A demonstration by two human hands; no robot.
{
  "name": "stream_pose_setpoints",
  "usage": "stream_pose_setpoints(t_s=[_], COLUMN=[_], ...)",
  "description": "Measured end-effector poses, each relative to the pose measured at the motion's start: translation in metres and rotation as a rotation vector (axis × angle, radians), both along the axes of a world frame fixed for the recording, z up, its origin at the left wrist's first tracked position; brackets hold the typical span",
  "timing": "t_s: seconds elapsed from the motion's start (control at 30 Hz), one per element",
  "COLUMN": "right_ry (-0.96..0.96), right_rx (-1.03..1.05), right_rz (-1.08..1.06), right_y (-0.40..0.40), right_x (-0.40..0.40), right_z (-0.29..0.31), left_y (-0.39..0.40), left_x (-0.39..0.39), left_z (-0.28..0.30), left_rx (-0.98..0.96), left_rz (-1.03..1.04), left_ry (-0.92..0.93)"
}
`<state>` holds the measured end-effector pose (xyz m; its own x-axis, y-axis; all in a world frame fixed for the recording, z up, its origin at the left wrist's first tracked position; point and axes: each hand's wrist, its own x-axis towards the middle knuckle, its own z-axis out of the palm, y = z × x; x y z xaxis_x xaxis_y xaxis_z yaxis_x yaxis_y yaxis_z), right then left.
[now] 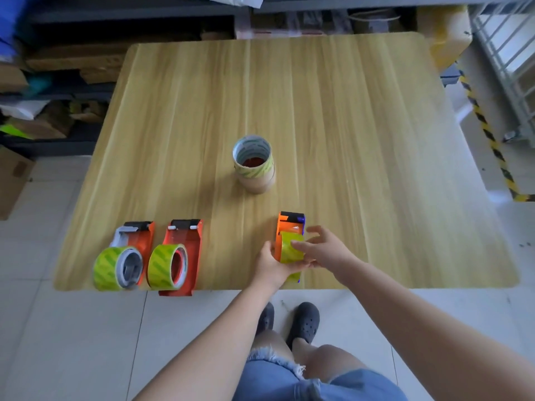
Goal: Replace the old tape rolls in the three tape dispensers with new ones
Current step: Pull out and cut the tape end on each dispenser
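Dispenser (pixel 290 227) near table edge (pixel 405 287) — both hands

No text, label, brand or number can be read; the green print inside the stacked tape rolls (pixel 252 151) is too blurred.

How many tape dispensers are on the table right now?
3, all along the near edge: the left dispenser, the middle dispenser, and the right dispenser, held by the left hand and right hand.
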<state>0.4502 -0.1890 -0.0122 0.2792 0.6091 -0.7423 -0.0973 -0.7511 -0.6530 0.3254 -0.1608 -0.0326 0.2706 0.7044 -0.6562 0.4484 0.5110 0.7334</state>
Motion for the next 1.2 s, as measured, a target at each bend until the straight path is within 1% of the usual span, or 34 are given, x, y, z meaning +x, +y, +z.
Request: stream_pose_setpoints(t_s=[0.13,0.23,0.3,0.37,0.5,0.63,0.7,0.8,0.87,1.03,1.2], right_ry=[-0.295,-0.445,-0.47,-0.484,-0.446,-0.486,-0.522,-0.564,-0.603,-0.688,-0.893], right_rx=[0.14,0.172,0.16,0.102,-0.01,0.043,0.077,0.025,0.049,0.137,0.097], right_rz=[0.002,0.141,0.25,0.368,0.435,0.417,0.49,0.629,0.687,0.691,0.741], right_y=[0.01,0.021,0.029,0.037,0.049,0.056,0.057,0.057,0.058,0.055,0.054], right_x=[0.005,0.011,0.012,0.012,0.012,0.011,0.011,0.009,0.008,0.004,-0.003], right_z=[0.01,0.024,0.036,0.046,0.057,0.062,0.063,0.065,0.067,0.072,0.069], left_y=[-0.001,-0.002,0.0,0.003,0.01,0.015,0.017,0.019,0.02,0.022,0.024], left_x=[-0.011,-0.016,-0.018,-0.02,-0.024,-0.03,-0.032,-0.036,-0.038,-0.04,-0.041], left_z=[0.011,0.023,0.028,0.031,0.037,0.045,0.048,0.051,0.052,0.058,0.061], left_rx=[0.096,0.174,0.202,0.207,0.214,0.225,0.234,0.25,0.251,0.262,0.254], left_rz=[-0.046,-0.084,-0.109,-0.13,-0.129,-0.158,-0.175,-0.205,-0.235,-0.229,-0.224], left_ry=[-0.022,-0.057,-0.076,-0.097,-0.149,-0.191,-0.206,-0.202,-0.188,-0.19,-0.201])
